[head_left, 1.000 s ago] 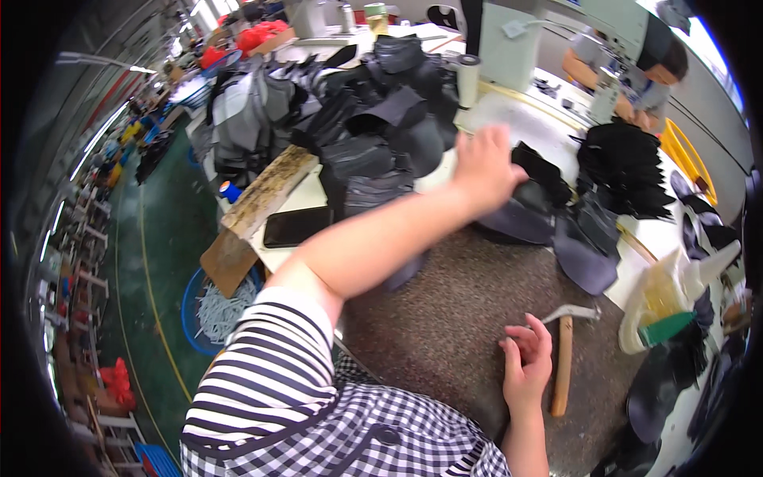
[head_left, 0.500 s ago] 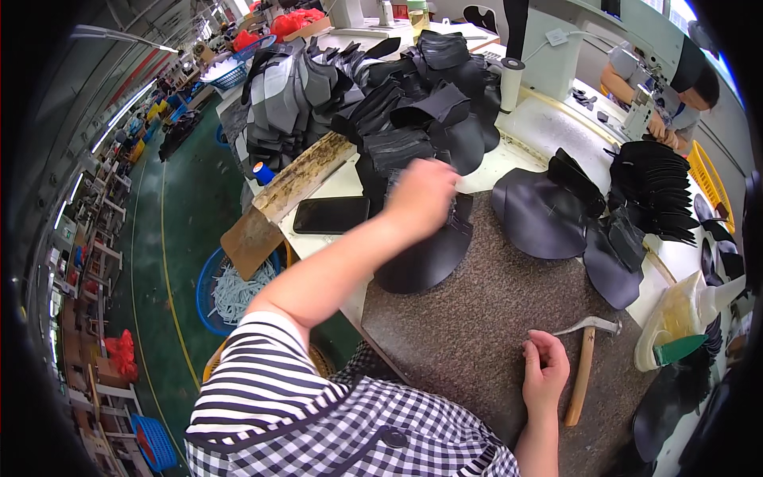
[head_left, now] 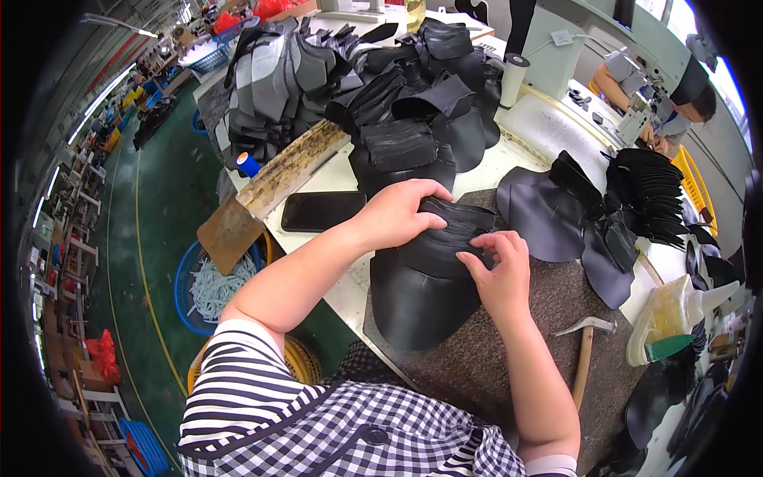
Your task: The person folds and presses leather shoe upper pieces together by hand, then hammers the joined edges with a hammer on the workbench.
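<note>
On a speckled brown board (head_left: 509,366) lies a stack of black leather pieces (head_left: 425,310), with a smooth rounded part toward me and layered, folded strips at the far side. My left hand (head_left: 401,213) is closed around the far left corner of those strips, thumb on top. At their right end, my right hand (head_left: 501,270) pinches the edge between thumb and fingers. A hammer (head_left: 584,362) with a wooden handle rests on the board, right of my right forearm. Left of the stack, a black phone (head_left: 322,211) lies on the white table.
Beyond the stack are piles of black leather pieces (head_left: 461,135) and grey pieces (head_left: 274,79). More black pieces (head_left: 544,211) lie to the right, near a glue bottle (head_left: 668,314). A thread spool (head_left: 514,82) stands behind. A person (head_left: 687,103) works at a sewing machine, far right.
My left hand has come back from the far pile, and the black leather stack sits nearer me. My right hand has moved from beside the hammer up and left onto the stack.
</note>
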A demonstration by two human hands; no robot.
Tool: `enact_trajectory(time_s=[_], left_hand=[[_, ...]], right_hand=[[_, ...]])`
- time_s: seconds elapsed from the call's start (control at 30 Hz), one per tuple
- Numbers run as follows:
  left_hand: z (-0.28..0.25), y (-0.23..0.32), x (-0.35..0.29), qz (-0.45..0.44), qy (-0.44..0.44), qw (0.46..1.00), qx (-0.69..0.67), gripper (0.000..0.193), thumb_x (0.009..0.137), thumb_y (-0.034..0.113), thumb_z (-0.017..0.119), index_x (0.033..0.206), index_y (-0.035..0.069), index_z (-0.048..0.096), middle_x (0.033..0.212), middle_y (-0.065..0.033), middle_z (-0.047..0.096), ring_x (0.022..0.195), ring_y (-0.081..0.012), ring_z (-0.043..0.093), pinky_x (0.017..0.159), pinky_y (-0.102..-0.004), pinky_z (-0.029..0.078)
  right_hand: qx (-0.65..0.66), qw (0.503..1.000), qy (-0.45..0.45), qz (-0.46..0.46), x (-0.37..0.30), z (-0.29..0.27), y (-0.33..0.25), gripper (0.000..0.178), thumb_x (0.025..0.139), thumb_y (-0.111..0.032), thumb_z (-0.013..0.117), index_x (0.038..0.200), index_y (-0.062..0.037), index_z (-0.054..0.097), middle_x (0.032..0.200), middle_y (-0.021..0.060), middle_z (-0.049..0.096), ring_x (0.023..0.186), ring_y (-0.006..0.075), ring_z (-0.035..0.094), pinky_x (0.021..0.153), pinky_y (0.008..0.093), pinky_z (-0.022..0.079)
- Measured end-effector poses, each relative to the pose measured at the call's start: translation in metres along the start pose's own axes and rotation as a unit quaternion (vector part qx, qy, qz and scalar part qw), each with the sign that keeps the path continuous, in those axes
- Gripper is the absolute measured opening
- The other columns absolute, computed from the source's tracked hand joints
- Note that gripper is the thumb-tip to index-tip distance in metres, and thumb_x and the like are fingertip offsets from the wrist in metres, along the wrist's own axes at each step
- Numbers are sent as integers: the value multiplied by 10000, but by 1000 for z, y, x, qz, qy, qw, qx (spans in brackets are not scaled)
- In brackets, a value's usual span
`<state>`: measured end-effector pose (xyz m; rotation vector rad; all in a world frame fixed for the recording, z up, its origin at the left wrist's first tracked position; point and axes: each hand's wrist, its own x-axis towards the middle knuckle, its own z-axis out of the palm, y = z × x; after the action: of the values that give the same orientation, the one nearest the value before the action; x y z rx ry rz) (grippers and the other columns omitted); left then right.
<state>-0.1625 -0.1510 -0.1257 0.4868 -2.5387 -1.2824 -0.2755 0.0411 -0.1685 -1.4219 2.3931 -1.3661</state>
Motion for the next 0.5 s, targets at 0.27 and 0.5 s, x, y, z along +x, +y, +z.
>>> enact_trajectory(time_s=[0.27, 0.5], left_hand=[[7, -15, 3, -38, -24, 997, -70, 366, 785, 143, 756, 1124, 54, 653, 1069, -156, 673, 1011, -281, 647, 892, -352, 497], [10, -1, -1, -55, -22, 997, -39, 374, 771, 150, 757, 1114, 45, 651, 1074, -163, 674, 1026, -309, 640, 903, -365, 490]], right_hand=[[117, 985, -4, 124, -8, 15, 6, 320, 724, -86, 816, 984, -32, 637, 893, 58, 585, 880, 215, 558, 767, 324, 493], [12, 998, 51, -44, -17, -1, 3, 217, 754, -17, 753, 896, -30, 590, 898, 80, 613, 764, 250, 586, 745, 323, 498]])
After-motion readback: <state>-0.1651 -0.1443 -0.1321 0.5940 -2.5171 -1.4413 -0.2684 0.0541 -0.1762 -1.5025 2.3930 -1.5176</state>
